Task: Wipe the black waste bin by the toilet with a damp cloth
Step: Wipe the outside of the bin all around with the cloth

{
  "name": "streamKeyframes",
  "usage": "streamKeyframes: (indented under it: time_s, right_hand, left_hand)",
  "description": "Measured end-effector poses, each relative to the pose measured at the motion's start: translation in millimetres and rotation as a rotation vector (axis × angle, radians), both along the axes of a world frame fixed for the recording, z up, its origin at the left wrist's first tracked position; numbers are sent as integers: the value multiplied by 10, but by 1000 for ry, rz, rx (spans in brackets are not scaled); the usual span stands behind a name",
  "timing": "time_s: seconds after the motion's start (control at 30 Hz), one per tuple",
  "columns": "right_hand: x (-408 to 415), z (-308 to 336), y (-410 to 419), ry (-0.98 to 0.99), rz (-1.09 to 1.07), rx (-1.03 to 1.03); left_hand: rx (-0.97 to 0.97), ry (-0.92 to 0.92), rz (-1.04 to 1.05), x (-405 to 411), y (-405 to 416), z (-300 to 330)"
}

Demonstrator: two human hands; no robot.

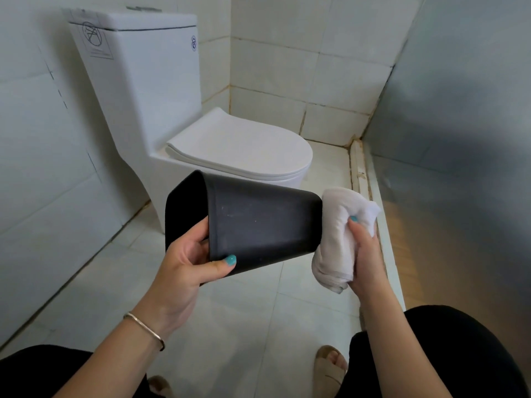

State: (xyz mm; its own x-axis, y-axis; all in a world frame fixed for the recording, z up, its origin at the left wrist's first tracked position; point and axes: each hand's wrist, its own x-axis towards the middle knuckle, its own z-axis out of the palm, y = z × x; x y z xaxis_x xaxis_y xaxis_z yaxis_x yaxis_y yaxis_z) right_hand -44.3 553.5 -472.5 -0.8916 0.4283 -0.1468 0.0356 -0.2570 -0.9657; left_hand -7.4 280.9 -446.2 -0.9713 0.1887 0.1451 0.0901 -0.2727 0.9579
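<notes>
Left hand [186,259] gripping tipped black bin [258,225], right hand [365,254] clutching white cloth [336,225] against its base; toilet [178,116] behind

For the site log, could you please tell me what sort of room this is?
Most likely a small bathroom: a white toilet with its lid shut, tiled walls, and a tiled floor.

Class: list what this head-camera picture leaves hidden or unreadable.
- Black bin: inside hidden, mouth faces away left; base covered by the white cloth.
- Left hand: fingers hidden inside the rim.
- Toilet: tank labels too small to read.
- Sandals: partly behind the legs.
</notes>
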Motion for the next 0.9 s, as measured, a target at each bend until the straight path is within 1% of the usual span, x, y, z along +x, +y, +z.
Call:
streamKeyframes:
  time_s: [0.13,0.23,0.3,0.37,0.47,0.6,0.67,0.77,0.9]
  right_hand:
    - [-9,0,1,5,-1,14]
    - [-10,2,5,-16,-61,2]
    - [-10,28,-11,0,-67,-4]
    - [-24,36,-33,23,-41,36]
    - [-40,11,-85,35,-27,87]
    - [-22,-34,-157,20,14,163]
    - [-10,-52,-207,14,32,260]
    - [24,-71,-287,83,72,493]
    - [27,-58,-354,146,32,642]
  left_hand:
    - [-77,25,-72,9,52,21]
    - [-107,28,-64,-11,41,43]
    - [-161,-2,-19,-31,46,21]
    - [-198,-68,-1,-20,89,-11]
    - [-186,-105,-25,10,171,-55]
    - [-122,-148,-94,-14,206,-23]
    - [-137,-165,-85,-22,221,-27]
    - [-212,-165,-50,-18,258,-30]
    - [-252,-119,10,-4,300,-21]
